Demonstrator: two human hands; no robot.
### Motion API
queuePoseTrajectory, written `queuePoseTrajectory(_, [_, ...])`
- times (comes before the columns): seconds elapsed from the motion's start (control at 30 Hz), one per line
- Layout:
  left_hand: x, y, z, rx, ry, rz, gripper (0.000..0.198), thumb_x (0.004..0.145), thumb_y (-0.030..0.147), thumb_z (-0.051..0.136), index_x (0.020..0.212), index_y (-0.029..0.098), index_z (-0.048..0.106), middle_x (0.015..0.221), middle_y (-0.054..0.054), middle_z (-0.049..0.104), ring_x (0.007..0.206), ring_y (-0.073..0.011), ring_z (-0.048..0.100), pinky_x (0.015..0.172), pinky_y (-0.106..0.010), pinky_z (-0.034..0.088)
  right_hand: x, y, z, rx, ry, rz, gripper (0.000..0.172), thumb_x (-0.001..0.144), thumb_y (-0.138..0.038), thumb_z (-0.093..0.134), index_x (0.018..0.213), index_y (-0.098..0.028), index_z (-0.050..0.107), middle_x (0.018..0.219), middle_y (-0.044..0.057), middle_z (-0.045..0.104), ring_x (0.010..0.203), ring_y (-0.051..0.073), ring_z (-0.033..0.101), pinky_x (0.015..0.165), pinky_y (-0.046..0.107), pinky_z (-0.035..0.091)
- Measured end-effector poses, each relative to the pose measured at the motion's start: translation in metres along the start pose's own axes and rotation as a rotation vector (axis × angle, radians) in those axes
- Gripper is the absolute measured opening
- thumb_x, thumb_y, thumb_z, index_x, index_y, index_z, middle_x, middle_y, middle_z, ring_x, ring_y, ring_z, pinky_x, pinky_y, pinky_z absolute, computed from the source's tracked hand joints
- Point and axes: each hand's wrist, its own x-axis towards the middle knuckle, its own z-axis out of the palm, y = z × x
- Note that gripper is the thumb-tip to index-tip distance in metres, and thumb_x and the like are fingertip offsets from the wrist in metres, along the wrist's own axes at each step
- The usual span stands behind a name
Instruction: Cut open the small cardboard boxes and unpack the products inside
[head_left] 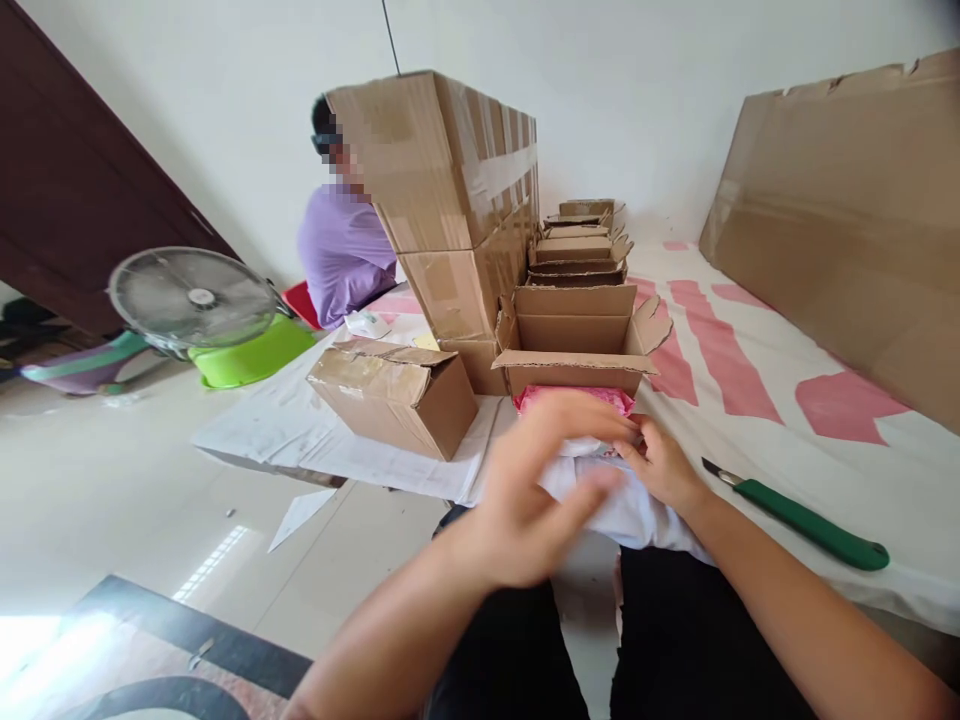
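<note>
Pale floor (pixel 112 500) lies at the near left, and a sheet (pixel 757 440) with pink patches covers the low surface in front of the person's knees.

Nearest, both hands rest on a folded white cloth (pixel 637 515) lying at the near edge of that sheet, just over the lap. The left hand (pixel 536 500) is blurred, fingers spread and loose, palm down on the cloth, forearm coming in from the lower left. The right hand (pixel 664 470) sits at the cloth's far right edge with fingers curled down onto it; whether it pinches the fabric or only presses cannot be told. Its forearm reaches in from the lower right.

The cloth looks light, soft and floppy, so it would sag unless held by two corners or by a folded edge. Touching its far side is a pink packet (pixel 574 400), crinkly and likely slippery, best taken by its sides.

To the right lies a green-handled knife (pixel 810 525), apart from the hands. Left of the packet stands a closed small box (pixel 394 395). Just beyond the packet is an open box (pixel 577 340), flaps out, with a row of open boxes (pixel 577 245) behind it. A stack of big boxes (pixel 450 200) rises to the left, a cardboard sheet (pixel 847 230) leans far right, and a fan (pixel 191 300), a green basin (pixel 251 355) and a person in a purple shirt (pixel 341 255) are far left.
</note>
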Motion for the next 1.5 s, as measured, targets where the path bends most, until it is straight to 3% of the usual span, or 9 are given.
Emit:
queuePoseTrajectory(0.13, [0.002, -0.05, -0.092, 0.731, 0.489, -0.084, 0.025, 0.091, 0.042, 0.059, 0.102, 0.021, 0.067, 0.12, -0.007, 0.064, 0.123, -0.0279, 0.053, 0.112, -0.05, 0.036, 0.0, -0.002, 0.002, -0.011, -0.047, 0.051, 0.027, 0.087, -0.038, 0.056, 0.106, -0.019, 0.059, 0.098, 0.011, 0.069, 0.09, 0.028, 0.067, 0.081, 0.046, 0.055])
queuePoseTrajectory(0.23, [0.002, -0.083, -0.155, 1.055, 0.593, -0.475, 0.053, 0.088, 0.058, 0.057, 0.118, 0.015, 0.066, 0.144, -0.007, 0.05, 0.14, -0.0362, 0.035, 0.116, -0.058, 0.022, -0.001, -0.003, 0.003, -0.01, -0.062, 0.062, 0.03, 0.086, -0.038, 0.056, 0.107, -0.017, 0.059, 0.101, 0.014, 0.069, 0.094, 0.028, 0.066, 0.082, 0.046, 0.054])
queuePoseTrajectory(0.3, [-0.003, -0.098, -0.185, 1.049, 0.557, -0.707, 0.07, 0.086, 0.066, 0.054, 0.129, 0.011, 0.059, 0.151, -0.009, 0.043, 0.142, -0.0399, 0.031, 0.117, -0.057, 0.021, 0.0, -0.002, 0.003, -0.011, -0.061, 0.058, 0.029, 0.086, -0.037, 0.057, 0.107, -0.018, 0.059, 0.102, 0.013, 0.069, 0.096, 0.028, 0.065, 0.084, 0.046, 0.054])
queuePoseTrajectory(0.4, [-0.016, -0.108, -0.21, 0.901, 0.395, -0.932, 0.071, 0.085, 0.066, 0.053, 0.135, 0.017, 0.055, 0.135, -0.003, 0.059, 0.13, -0.0373, 0.049, 0.111, -0.055, 0.034, 0.0, -0.001, 0.004, -0.015, -0.05, 0.049, 0.026, 0.085, -0.034, 0.058, 0.107, -0.02, 0.058, 0.104, 0.013, 0.069, 0.098, 0.028, 0.065, 0.085, 0.047, 0.054])
queuePoseTrajectory(0.6, [-0.038, -0.095, -0.226, 0.788, 0.125, -0.899, 0.064, 0.078, 0.066, 0.062, 0.124, 0.021, 0.063, 0.135, -0.004, 0.062, 0.13, -0.0341, 0.051, 0.114, -0.052, 0.032, 0.0, 0.0, 0.005, -0.015, -0.049, 0.04, 0.026, 0.085, -0.033, 0.059, 0.107, -0.019, 0.058, 0.106, 0.014, 0.068, 0.1, 0.03, 0.064, 0.086, 0.048, 0.053])
queuePoseTrajectory(0.83, [-0.056, -0.053, -0.193, 0.846, -0.038, -0.925, 0.061, 0.077, 0.072, 0.058, 0.122, 0.031, 0.067, 0.125, -0.002, 0.07, 0.108, -0.0344, 0.065, 0.098, -0.055, 0.049, -0.001, -0.003, 0.003, -0.013, -0.081, 0.06, 0.026, 0.088, -0.035, 0.056, 0.109, -0.019, 0.057, 0.109, 0.014, 0.066, 0.102, 0.029, 0.063, 0.088, 0.047, 0.052])
queuePoseTrajectory(1.07, [-0.07, -0.042, -0.127, 0.704, -0.204, -0.606, 0.055, 0.086, 0.06, 0.05, 0.131, 0.03, 0.061, 0.136, -0.007, 0.064, 0.125, -0.0365, 0.057, 0.104, -0.053, 0.047, 0.001, -0.01, -0.004, -0.036, -0.124, 0.081, 0.025, 0.085, -0.03, 0.061, 0.108, -0.02, 0.059, 0.105, 0.011, 0.069, 0.095, 0.027, 0.066, 0.081, 0.042, 0.055])
queuePoseTrajectory(1.4, [-0.075, -0.037, -0.02, 0.283, 0.137, -0.632, 0.045, 0.09, 0.053, 0.051, 0.128, 0.03, 0.054, 0.144, -0.006, 0.049, 0.142, -0.0336, 0.036, 0.121, -0.055, 0.021, -0.037, -0.002, -0.11, -0.245, -0.14, 0.131, 0.023, 0.081, -0.03, 0.064, 0.104, -0.024, 0.065, 0.109, 0.009, 0.068, 0.107, 0.03, 0.062, 0.095, 0.049, 0.049])
queuePoseTrajectory(1.5, [-0.075, -0.044, 0.002, 0.126, 0.188, -0.654, 0.049, 0.092, 0.055, 0.046, 0.134, 0.03, 0.049, 0.148, -0.006, 0.046, 0.145, -0.0342, 0.033, 0.121, -0.054, 0.024, -0.059, 0.012, -0.139, -0.356, -0.123, 0.209, 0.031, 0.075, -0.03, 0.068, 0.106, -0.023, 0.068, 0.106, 0.012, 0.068, 0.104, 0.036, 0.061, 0.09, 0.055, 0.048])
